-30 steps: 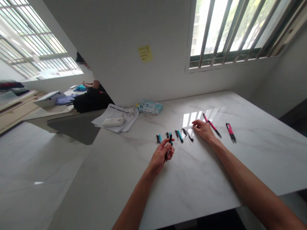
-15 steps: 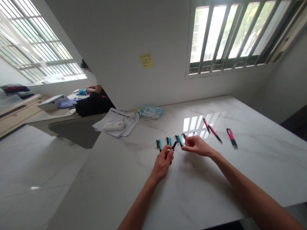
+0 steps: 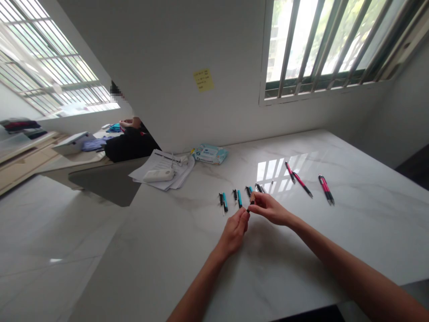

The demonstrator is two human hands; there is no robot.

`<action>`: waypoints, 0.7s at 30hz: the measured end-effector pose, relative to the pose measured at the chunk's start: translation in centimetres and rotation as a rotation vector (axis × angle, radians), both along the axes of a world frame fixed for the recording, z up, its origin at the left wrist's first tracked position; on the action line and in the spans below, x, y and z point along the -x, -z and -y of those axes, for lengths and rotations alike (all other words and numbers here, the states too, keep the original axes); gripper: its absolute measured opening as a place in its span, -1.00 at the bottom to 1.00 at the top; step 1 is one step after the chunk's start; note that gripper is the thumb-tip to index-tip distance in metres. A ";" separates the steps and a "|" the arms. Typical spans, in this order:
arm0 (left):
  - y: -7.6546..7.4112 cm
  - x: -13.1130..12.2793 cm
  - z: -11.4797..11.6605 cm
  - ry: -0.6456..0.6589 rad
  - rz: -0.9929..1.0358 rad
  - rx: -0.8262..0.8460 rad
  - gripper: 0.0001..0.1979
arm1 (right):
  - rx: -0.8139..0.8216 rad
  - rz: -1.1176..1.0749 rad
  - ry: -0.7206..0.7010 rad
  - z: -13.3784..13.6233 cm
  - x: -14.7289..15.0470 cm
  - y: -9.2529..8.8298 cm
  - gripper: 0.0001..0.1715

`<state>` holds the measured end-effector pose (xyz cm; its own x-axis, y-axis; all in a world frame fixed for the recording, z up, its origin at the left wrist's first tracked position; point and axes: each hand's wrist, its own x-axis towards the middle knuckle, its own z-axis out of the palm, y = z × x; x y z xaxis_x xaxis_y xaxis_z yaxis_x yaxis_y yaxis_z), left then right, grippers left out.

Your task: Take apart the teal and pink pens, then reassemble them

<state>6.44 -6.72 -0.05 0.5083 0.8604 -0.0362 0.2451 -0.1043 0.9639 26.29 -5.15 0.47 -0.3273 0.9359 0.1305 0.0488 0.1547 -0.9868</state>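
Note:
My left hand (image 3: pixel 233 230) is closed around a short black pen part (image 3: pixel 249 209), with most of it hidden inside my fingers. The thumb and fingers of my right hand (image 3: pixel 272 209) pinch the far end of that same part, so both hands nearly meet. Just beyond them, taken-apart pens lie in small groups: a teal barrel (image 3: pixel 225 201) beside a black clip piece (image 3: pixel 220 199), a second teal barrel (image 3: pixel 239 198), and a third teal barrel (image 3: pixel 250 190) partly covered by my right hand. Dark and silver pen pieces (image 3: pixel 258 188) lie behind the right fingers.
Pink-and-black pens lie to the right, one pair (image 3: pixel 325 190) side by side and another pen (image 3: pixel 303 184) angled. A wipes packet (image 3: pixel 210 154) and papers (image 3: pixel 161 163) with a white device (image 3: pixel 159 175) sit at the back left. Another person (image 3: pixel 132 141) is beyond the partition.
My right hand has moved left and down to the black pen part, and its fingers now grip the end. My left hand has shifted slightly right.

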 end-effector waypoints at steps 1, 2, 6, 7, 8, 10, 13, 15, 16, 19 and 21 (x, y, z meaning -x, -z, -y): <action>0.1 0.0 0.0 -0.002 0.021 0.027 -0.57 | 0.012 -0.039 -0.014 0.0 -0.1 -0.1 -0.60; 0.2 0.0 -0.1 0.000 0.041 0.053 -0.57 | 0.023 -0.070 -0.018 0.0 -0.1 -0.1 -0.63; 0.4 -0.3 -0.3 0.027 0.180 0.144 -0.58 | 0.078 -0.133 0.021 -0.1 -0.2 -0.1 -0.66; 0.4 -0.4 -0.4 0.030 0.210 0.143 -0.58 | 0.089 -0.147 0.031 -0.1 -0.2 -0.1 -0.66; 0.3 -0.5 -0.5 0.031 0.229 0.133 -0.57 | 0.091 -0.160 0.038 -0.1 -0.2 -0.2 -0.68; 0.4 -0.6 -0.5 0.026 0.252 0.119 -0.57 | 0.063 -0.170 0.038 0.0 -0.2 -0.3 -0.74; 0.5 -0.7 -0.5 0.014 0.279 0.142 -0.56 | -0.002 -0.145 -0.011 0.2 -0.1 -0.4 -0.76; 0.6 -0.8 -0.4 0.010 0.278 0.146 -0.55 | -0.005 -0.124 -0.035 0.2 0.0 -0.5 -0.62; 0.6 -0.9 -0.3 0.009 0.274 0.148 -0.55 | 0.010 -0.121 -0.037 0.2 0.0 -0.5 -0.55; 0.6 -1.0 -0.2 -0.006 0.311 0.185 -0.54 | 0.070 -0.171 -0.069 0.2 -0.2 -0.6 -0.42; 0.6 -1.1 -0.2 -0.012 0.347 0.205 -0.54 | 0.069 -0.210 -0.110 0.1 -0.3 -0.7 -0.35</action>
